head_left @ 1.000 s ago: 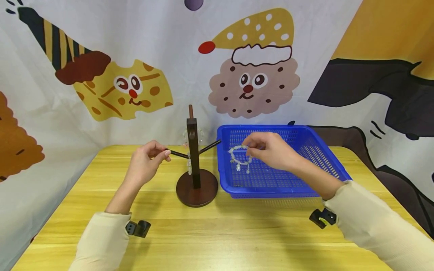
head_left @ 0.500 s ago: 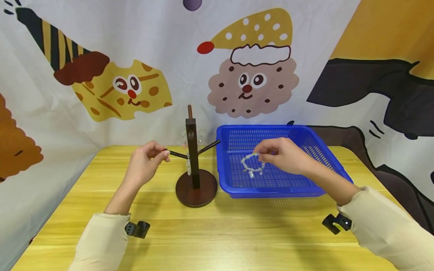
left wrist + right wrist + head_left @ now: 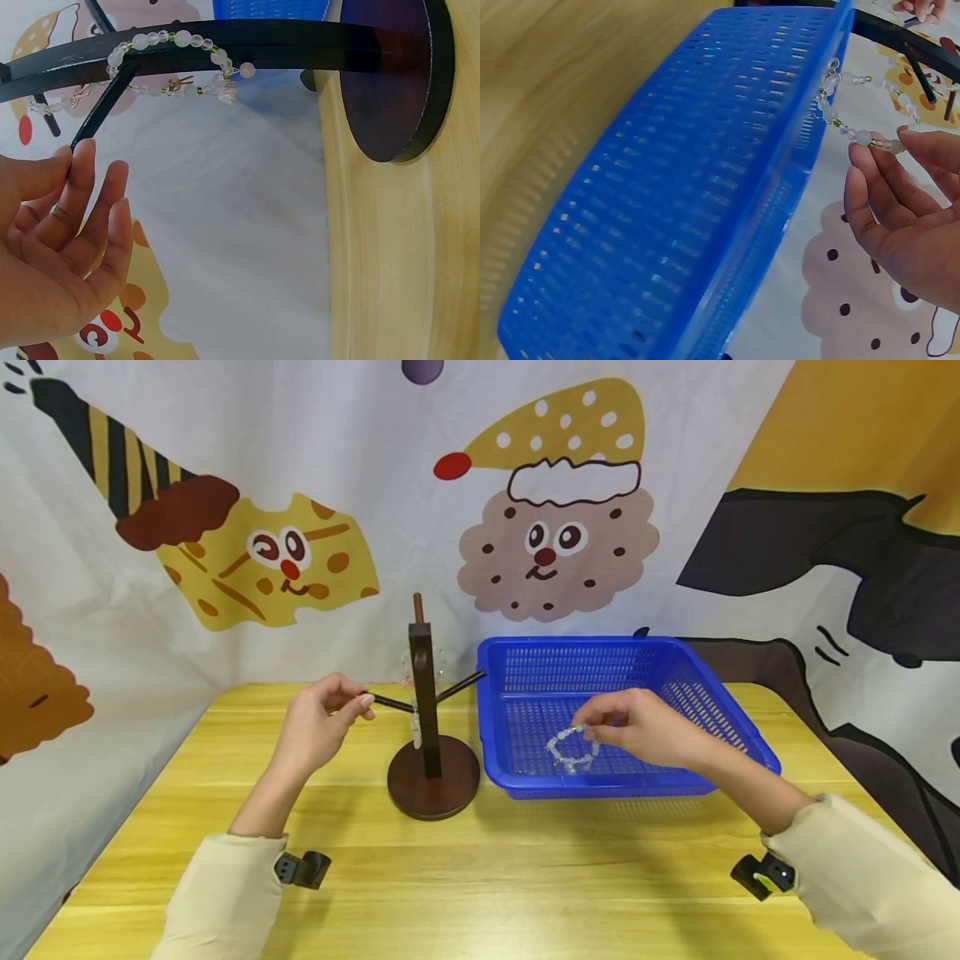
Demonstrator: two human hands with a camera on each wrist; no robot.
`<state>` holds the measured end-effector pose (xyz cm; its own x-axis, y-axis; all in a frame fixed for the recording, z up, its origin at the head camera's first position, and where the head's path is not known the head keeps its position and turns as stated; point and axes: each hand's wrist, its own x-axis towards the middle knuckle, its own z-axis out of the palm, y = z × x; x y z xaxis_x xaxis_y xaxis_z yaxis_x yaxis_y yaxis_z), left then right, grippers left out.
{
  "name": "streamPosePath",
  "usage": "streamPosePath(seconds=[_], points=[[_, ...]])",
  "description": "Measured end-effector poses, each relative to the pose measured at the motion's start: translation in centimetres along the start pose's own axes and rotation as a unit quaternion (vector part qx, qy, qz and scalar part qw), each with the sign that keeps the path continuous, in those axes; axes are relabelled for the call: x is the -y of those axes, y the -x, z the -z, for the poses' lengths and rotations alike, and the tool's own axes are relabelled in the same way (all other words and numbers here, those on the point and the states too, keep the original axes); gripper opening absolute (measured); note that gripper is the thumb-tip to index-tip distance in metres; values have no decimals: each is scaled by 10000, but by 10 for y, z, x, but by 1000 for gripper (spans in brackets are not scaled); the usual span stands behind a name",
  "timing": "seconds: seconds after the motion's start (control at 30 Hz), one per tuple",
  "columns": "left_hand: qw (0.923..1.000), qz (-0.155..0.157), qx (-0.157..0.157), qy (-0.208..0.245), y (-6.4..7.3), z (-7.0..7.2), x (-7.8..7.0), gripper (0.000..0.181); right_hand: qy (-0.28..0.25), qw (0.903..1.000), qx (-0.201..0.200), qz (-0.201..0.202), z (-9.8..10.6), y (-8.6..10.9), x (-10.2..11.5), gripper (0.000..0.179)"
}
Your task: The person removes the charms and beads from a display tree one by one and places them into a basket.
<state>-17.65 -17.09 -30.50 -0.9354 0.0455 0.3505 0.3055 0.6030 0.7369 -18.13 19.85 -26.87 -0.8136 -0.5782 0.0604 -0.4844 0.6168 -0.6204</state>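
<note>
My left hand (image 3: 318, 722) pinches the tip of a thin dark peg (image 3: 101, 112) on a brown wooden jewelry stand (image 3: 425, 702). Around that peg, close to the post, hangs a bracelet (image 3: 182, 38) of pale and green beads. Another beaded bracelet (image 3: 51, 108) hangs farther up the stand, partly hidden by the post. Over the blue plastic basket (image 3: 600, 783), my right hand (image 3: 645, 727) holds a third bracelet (image 3: 862, 137) between thumb and fingers. Its loop of clear, white and green beads dangles with small charms, apart from the stand.
The basket has slotted walls and sits just right of the stand's round base (image 3: 433, 789). An unoccupied peg (image 3: 462, 685) sticks out toward the basket. Behind the wooden table (image 3: 450, 885) hangs a cartoon-printed cloth (image 3: 420, 460).
My right hand has moved right and lower over the basket, carrying the bracelet away from the stand. My left hand keeps its pinch on the peg.
</note>
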Motion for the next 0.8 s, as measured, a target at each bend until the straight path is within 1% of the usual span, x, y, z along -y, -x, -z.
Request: streamPosePath(seconds=[0.17, 0.43, 0.8], points=[[10000, 17, 18, -7, 0, 0, 0, 11, -111, 9999, 116, -26, -6, 5, -8, 16], [10000, 47, 39, 9, 0, 0, 0, 12, -198, 9995, 222, 81, -14, 9, -18, 14], [10000, 48, 21, 2, 0, 0, 0, 11, -171, 9991, 313, 222, -19, 10, -23, 15]])
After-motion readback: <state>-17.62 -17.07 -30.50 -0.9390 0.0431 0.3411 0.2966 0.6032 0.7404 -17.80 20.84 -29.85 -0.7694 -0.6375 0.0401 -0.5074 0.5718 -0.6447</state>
